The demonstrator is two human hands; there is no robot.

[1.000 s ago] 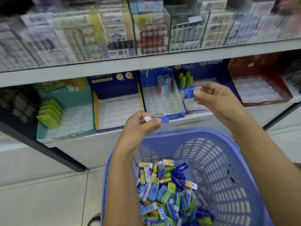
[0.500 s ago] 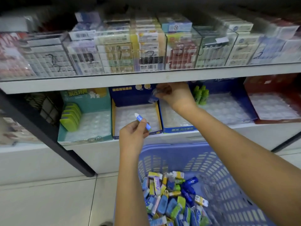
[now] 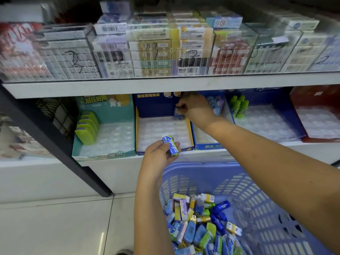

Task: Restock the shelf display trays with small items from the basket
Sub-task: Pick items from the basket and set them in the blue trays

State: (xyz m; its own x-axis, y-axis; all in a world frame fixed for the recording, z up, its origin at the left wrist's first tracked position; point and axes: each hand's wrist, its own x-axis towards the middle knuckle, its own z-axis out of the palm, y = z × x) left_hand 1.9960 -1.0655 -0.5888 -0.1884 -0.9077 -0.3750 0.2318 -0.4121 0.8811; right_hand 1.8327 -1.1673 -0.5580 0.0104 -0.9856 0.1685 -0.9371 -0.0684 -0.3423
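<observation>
Hard to read first: right hand [image 3: 196,109] is deep under the white shelf edge [image 3: 128,87], in shadow and blurred. Fingertips curl down round a small blue item [image 3: 178,115] at the back of the blue-and-yellow tray [image 3: 137,126]; most of the item is covered by the fingers and its label is unreadable. Cannot tell whether it touches the tray floor. Right forearm also hides much of the neighbouring blue tray [image 3: 207,146]. Red tray [image 3: 316,100] is cut off at the right edge. Basket [image 3: 266,196] runs out of the bottom of view.

Left hand [image 3: 158,159] is in front of the same tray's front wall, above the basket's near rim. Thumb and fingers grip a blue pack [image 3: 170,147]: small, oblong, blue with a green end, tilted. It carries white script lettering, possibly "Kodo", not certain.

The basket is lilac-blue slotted plastic. The loose packs [image 3: 195,229] heaped in it are blue, green, yellow and purple, with a few dark blue tubes among them.

The tray floors are clear moulded pockets. Teal tray [image 3: 103,155] holds a row of green cases [image 3: 86,127] at its left; there is Chinese lettering on its backboard. Green bottles [image 3: 239,105] stand at the back of a further blue tray.

On the upper shelf, stacked boxes [image 3: 150,52] sit behind clear dividers. The dividers are hand-marked 2, 1, 3, 3, 2.
</observation>
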